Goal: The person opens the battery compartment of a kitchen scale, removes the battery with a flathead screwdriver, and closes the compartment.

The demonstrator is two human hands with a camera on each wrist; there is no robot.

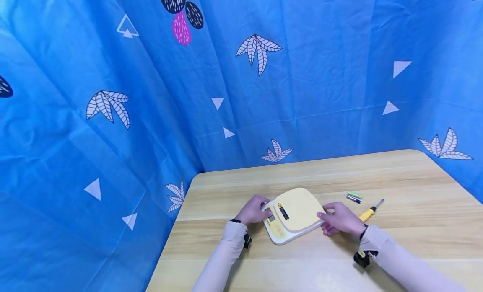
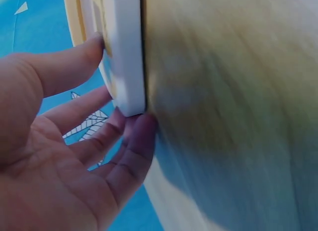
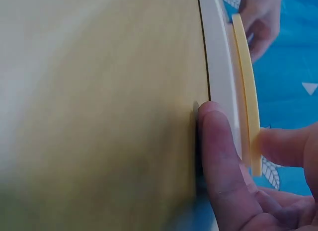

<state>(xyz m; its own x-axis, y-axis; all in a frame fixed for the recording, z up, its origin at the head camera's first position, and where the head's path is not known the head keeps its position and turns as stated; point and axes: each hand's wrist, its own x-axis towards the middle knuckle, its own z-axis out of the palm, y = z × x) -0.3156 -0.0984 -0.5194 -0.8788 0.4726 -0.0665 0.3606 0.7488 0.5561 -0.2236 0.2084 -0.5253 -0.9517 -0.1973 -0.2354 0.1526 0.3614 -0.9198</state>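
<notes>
A kitchen scale (image 1: 298,209) with a pale yellow weighing platform and a white base sits on the wooden table, turned at an angle. My left hand (image 1: 255,210) grips its left end, the thumb over the display side and the fingers at the outer edge; in the left wrist view the fingertips (image 2: 144,124) curl around the corner of the white base. At the opposite end, my right hand (image 1: 339,218) pinches the scale, with the thumb against the yellow platform (image 3: 248,92) and a finger along the lower edge of the base.
Right of the scale lie a yellow-handled screwdriver (image 1: 367,215), a green cylindrical piece (image 1: 354,195) and a blue-and-silver one (image 1: 353,199), perhaps batteries. The wooden table (image 1: 422,191) meets a patterned blue cloth (image 1: 324,95) behind it and along its left side.
</notes>
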